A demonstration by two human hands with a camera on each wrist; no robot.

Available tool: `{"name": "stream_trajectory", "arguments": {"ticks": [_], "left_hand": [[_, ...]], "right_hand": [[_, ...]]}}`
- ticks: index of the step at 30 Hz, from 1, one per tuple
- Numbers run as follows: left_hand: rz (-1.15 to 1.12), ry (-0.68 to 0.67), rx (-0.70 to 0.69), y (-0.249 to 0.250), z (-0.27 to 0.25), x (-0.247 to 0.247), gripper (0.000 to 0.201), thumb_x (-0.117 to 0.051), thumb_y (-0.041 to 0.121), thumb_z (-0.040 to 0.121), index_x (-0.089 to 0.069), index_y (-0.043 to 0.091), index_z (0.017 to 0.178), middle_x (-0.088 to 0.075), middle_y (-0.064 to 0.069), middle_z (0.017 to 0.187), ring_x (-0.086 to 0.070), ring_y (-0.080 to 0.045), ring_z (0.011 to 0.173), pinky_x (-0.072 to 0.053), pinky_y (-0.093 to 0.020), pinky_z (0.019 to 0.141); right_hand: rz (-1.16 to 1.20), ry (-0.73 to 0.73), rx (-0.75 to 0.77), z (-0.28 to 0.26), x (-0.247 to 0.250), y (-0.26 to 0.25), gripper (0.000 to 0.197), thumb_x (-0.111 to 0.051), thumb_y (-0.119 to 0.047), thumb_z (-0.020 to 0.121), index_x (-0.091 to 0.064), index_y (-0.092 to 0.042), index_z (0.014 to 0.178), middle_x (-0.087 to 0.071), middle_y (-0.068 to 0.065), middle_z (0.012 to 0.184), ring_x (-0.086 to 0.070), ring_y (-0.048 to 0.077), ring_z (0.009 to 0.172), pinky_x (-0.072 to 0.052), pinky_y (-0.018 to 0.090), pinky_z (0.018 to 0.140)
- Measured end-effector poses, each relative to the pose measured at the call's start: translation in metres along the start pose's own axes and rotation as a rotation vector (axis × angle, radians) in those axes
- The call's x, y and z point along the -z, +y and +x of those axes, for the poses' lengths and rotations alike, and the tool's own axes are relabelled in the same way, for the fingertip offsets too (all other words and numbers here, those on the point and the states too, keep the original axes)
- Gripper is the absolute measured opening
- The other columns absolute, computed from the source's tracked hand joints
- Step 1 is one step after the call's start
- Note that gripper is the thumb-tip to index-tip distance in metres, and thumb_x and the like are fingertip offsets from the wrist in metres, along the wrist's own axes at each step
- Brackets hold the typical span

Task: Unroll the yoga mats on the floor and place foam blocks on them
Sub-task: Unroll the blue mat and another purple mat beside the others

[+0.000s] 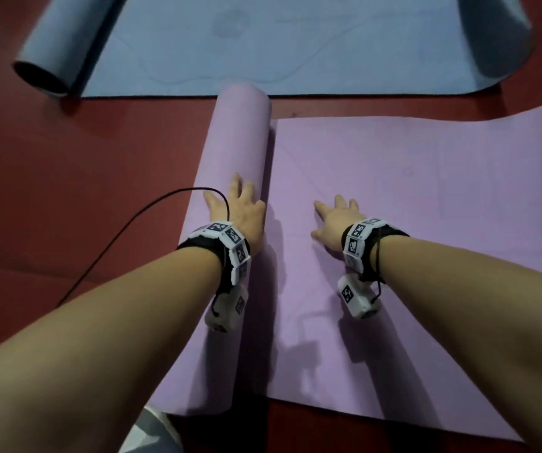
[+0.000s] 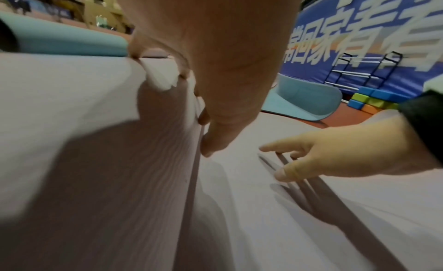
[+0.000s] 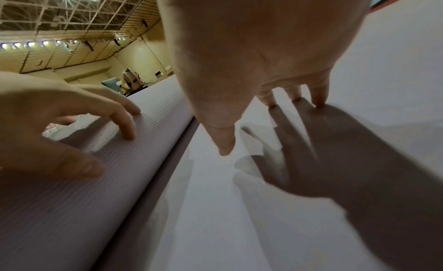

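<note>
A pink yoga mat (image 1: 410, 197) lies partly unrolled on the red floor, its rolled part (image 1: 230, 158) standing to the left of the flat part. My left hand (image 1: 240, 204) rests on top of the roll with fingers spread and straight. My right hand (image 1: 335, 214) presses flat on the unrolled sheet, a short way right of the roll; its fingers (image 3: 318, 97) touch the mat surface. A blue mat (image 1: 263, 47) lies beyond, flat in the middle with a roll (image 1: 54, 44) at its left end and a curl at its right. Coloured foam blocks (image 2: 374, 100) are stacked by a blue wall banner.
Red floor (image 1: 67, 165) spreads to the left of the pink roll. A black cable (image 1: 139, 217) loops from my left wrist over that floor. In the left wrist view a metal rack (image 2: 359, 66) stands against the banner, behind the blocks.
</note>
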State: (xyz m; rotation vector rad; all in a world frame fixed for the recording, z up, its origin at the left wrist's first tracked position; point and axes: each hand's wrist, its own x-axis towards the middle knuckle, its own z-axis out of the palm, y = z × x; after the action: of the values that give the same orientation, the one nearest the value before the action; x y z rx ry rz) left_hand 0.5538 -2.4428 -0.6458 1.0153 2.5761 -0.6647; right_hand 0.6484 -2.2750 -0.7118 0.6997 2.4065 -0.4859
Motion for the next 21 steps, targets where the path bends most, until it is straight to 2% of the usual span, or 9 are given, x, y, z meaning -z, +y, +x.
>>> {"name": "stream_trajectory", "arguments": {"ticks": [2,4,6,8,11,13,17,18,21], "left_hand": [[-0.012,0.030,0.095,-0.007,0.004,-0.007,0.064,-0.069,0.043,0.076,-0.046,0.023,0.132,-0.021,-0.016,0.152,-0.006,-0.047,0.146,-0.022,-0.072,0.105],[-0.021,0.021,0.197,-0.014,0.008,-0.014,0.066,-0.066,0.041,0.080,-0.041,0.021,0.137,-0.016,-0.027,0.152,-0.010,-0.058,0.140,-0.019,-0.071,0.108],[-0.050,-0.024,0.275,-0.025,0.011,-0.020,0.069,-0.062,0.042,0.085,-0.032,0.022,0.144,-0.007,-0.036,0.153,-0.008,-0.060,0.139,-0.017,-0.072,0.109],[-0.083,-0.032,0.303,-0.040,0.014,-0.027,0.078,-0.067,0.043,0.084,-0.025,0.024,0.147,0.000,-0.039,0.153,-0.005,-0.060,0.140,-0.016,-0.074,0.108],[-0.095,-0.037,0.314,-0.065,0.017,-0.037,0.093,-0.076,0.043,0.077,-0.019,0.025,0.148,0.003,-0.040,0.153,-0.006,-0.060,0.141,-0.017,-0.077,0.105],[-0.119,-0.053,0.351,-0.081,0.020,-0.041,0.102,-0.079,0.047,0.072,-0.016,0.024,0.149,0.003,-0.040,0.153,-0.006,-0.059,0.141,-0.016,-0.077,0.106],[-0.218,-0.115,0.402,-0.102,0.026,-0.039,0.117,-0.084,0.057,0.061,-0.014,0.020,0.147,0.001,-0.039,0.154,-0.007,-0.057,0.142,-0.014,-0.077,0.106],[-0.235,-0.120,0.412,-0.109,0.027,-0.040,0.114,-0.083,0.055,0.062,-0.016,0.018,0.147,-0.001,-0.037,0.155,-0.008,-0.057,0.142,-0.014,-0.078,0.106],[-0.261,-0.062,0.421,-0.125,0.031,-0.038,0.090,-0.071,0.035,0.075,-0.022,0.012,0.147,0.001,-0.025,0.160,-0.009,-0.055,0.143,-0.015,-0.083,0.099]], "right_hand": [[0.002,-0.028,-0.055,0.000,-0.008,-0.013,0.080,-0.054,-0.053,0.089,-0.010,-0.036,0.154,0.006,0.011,0.163,0.003,0.042,0.148,-0.023,0.059,0.112],[-0.014,-0.026,-0.089,0.001,-0.016,-0.019,0.087,-0.054,-0.057,0.087,-0.005,-0.035,0.155,0.015,0.010,0.163,0.010,0.040,0.149,-0.018,0.059,0.114],[-0.024,0.004,-0.085,0.002,-0.021,-0.017,0.088,-0.055,-0.055,0.086,-0.004,-0.035,0.155,0.016,0.010,0.163,0.009,0.039,0.149,-0.017,0.057,0.117],[-0.031,0.032,-0.083,0.000,-0.022,-0.014,0.086,-0.056,-0.050,0.086,-0.007,-0.035,0.155,0.013,0.010,0.163,0.006,0.039,0.149,-0.019,0.055,0.117],[-0.010,0.074,-0.127,0.002,-0.019,-0.025,0.076,-0.058,-0.047,0.085,-0.021,-0.030,0.150,0.003,0.013,0.162,-0.001,0.042,0.148,-0.023,0.054,0.114],[-0.020,0.097,-0.130,0.008,-0.018,-0.044,0.075,-0.059,-0.048,0.085,-0.023,-0.028,0.148,-0.002,0.017,0.161,-0.004,0.044,0.146,-0.024,0.052,0.114],[-0.054,0.121,0.046,0.022,-0.017,-0.089,0.080,-0.059,-0.049,0.086,-0.017,-0.030,0.152,-0.003,0.014,0.163,-0.003,0.039,0.149,-0.019,0.051,0.118],[-0.052,0.122,0.092,0.026,-0.019,-0.105,0.081,-0.059,-0.049,0.086,-0.016,-0.031,0.153,-0.002,0.013,0.163,-0.003,0.038,0.149,-0.018,0.051,0.119],[-0.026,0.132,0.189,0.036,-0.022,-0.146,0.083,-0.060,-0.048,0.087,-0.014,-0.032,0.155,-0.001,0.012,0.164,-0.003,0.037,0.150,-0.016,0.051,0.120]]}}
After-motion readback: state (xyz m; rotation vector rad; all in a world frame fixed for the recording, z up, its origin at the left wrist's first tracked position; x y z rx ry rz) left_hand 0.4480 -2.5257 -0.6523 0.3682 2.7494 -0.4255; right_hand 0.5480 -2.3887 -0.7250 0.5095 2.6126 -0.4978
